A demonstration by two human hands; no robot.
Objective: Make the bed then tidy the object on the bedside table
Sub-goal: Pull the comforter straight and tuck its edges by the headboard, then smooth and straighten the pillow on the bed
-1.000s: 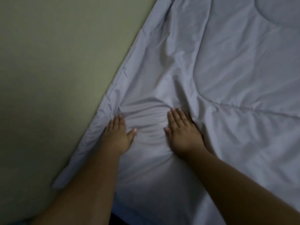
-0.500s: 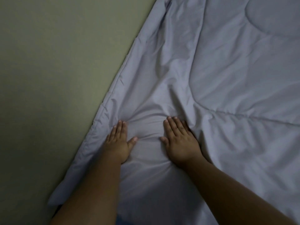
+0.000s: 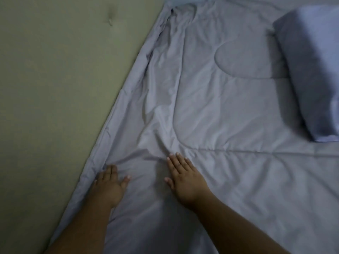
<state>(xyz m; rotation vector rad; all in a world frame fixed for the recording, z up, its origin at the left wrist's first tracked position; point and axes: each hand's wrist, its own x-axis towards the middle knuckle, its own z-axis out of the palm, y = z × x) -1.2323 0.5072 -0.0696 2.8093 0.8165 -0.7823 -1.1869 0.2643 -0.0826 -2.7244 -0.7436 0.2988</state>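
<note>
1. A grey quilt (image 3: 229, 125) lies spread over the bed and fills most of the view. It has curved stitched lines and many small wrinkles, most of them along its left edge
2. The left hand (image 3: 108, 186) rests flat on the quilt, palm down, just beside the left edge. Its grip is wide: the fingers are straight and close together, the thumb points to the side, and it holds nothing
3. The right hand (image 3: 183, 178) also rests flat on the quilt, further in from the left edge, near the place where a curved seam meets a straight one. Its grip is wide too, with straight fingers, and it holds nothing
4. Long folds in the quilt run from the fingertips toward its far end
5. A grey pillow (image 3: 311, 79) lies on the far right part of the quilt, well apart from both hands
6. A plain green surface (image 3: 55, 88) meets the left edge of the quilt along its length; I cannot tell if it is a wall or a padded panel
</note>
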